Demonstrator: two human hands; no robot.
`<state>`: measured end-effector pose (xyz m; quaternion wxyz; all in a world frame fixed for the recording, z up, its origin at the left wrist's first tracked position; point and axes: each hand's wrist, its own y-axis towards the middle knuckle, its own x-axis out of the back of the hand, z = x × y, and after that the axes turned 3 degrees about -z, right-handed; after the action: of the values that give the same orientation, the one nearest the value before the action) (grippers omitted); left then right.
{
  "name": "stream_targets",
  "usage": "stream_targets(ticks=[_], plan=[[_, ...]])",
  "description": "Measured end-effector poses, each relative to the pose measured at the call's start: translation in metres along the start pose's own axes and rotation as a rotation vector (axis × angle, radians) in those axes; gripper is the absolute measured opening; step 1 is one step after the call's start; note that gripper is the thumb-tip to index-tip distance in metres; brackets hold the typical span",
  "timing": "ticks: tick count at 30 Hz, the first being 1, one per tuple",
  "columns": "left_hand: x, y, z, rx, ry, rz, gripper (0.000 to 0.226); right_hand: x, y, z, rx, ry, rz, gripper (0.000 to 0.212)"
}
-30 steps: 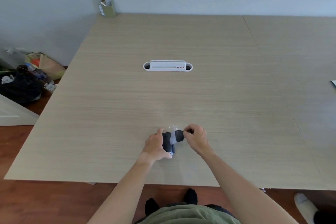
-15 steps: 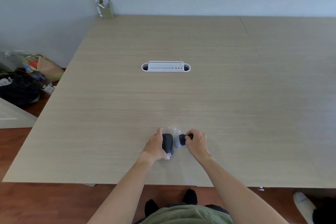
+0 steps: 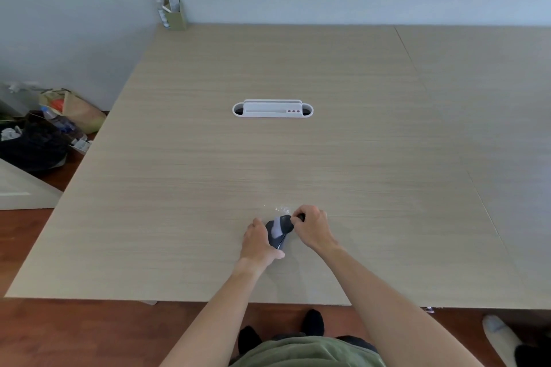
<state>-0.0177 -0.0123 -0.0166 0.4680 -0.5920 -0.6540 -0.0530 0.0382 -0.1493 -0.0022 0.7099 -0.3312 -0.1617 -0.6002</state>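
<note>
Steadying a dark computer mouse (image 3: 275, 239) near the front edge of the wooden table (image 3: 268, 158), our left hand (image 3: 258, 243) curls round it from the left, thumb at its near end. The mouse's long axis runs away from us, its near end a little to the right, and it appears tipped up off the surface. Our right hand (image 3: 311, 226) pinches what looks like a small grey-and-dark cloth (image 3: 282, 222) and lays it on the mouse's far end from the right. That hand is the nearer one for any wiping stroke along the length, we judge. Faint glints (image 3: 280, 208) lie on the table just beyond. A white cable port (image 3: 272, 109) and a corner pen holder (image 3: 176, 16) are well apart, and nothing stands in the way.
</note>
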Motion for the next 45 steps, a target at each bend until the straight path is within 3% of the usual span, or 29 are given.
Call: stream_targets(ticks=[5, 9, 13, 18, 23, 28, 34, 37, 43, 45], plan=[[-0.004, 0.001, 0.002, 0.013, -0.01, -0.026, 0.074, 0.001, 0.005, 0.001, 0.035, -0.013, -0.107, 0.015], [-0.004, 0.003, 0.004, 0.008, -0.015, -0.032, 0.075, 0.001, 0.007, 0.003, 0.043, -0.027, 0.04, 0.015], [-0.006, 0.003, 0.007, 0.003, -0.011, -0.04, 0.074, 0.002, 0.011, -0.003, 0.03, -0.044, -0.093, 0.014], [-0.004, 0.002, 0.007, 0.0, -0.024, -0.04, 0.071, 0.001, 0.007, 0.006, 0.067, -0.022, 0.073, 0.015], [-0.005, 0.001, 0.008, -0.007, -0.014, -0.049, 0.067, -0.004, 0.011, 0.011, 0.082, -0.014, -0.061, 0.014], [-0.006, -0.001, 0.011, 0.003, -0.045, -0.07, 0.065, -0.008, 0.012, 0.02, 0.088, -0.042, 0.142, 0.012], [-0.005, -0.008, 0.01, 0.014, -0.084, -0.107, 0.055, -0.004, 0.013, 0.017, 0.111, -0.067, 0.028, 0.016], [-0.003, -0.007, 0.01, 0.025, -0.069, -0.093, 0.06, -0.002, 0.009, 0.014, 0.115, -0.077, 0.107, 0.014], [-0.001, -0.007, 0.008, 0.008, -0.017, -0.078, 0.07, 0.005, 0.007, -0.004, 0.034, -0.012, -0.097, 0.014], [0.0, -0.008, 0.005, -0.004, 0.007, -0.086, 0.072, 0.01, 0.005, -0.004, 0.022, 0.044, -0.057, 0.013]])
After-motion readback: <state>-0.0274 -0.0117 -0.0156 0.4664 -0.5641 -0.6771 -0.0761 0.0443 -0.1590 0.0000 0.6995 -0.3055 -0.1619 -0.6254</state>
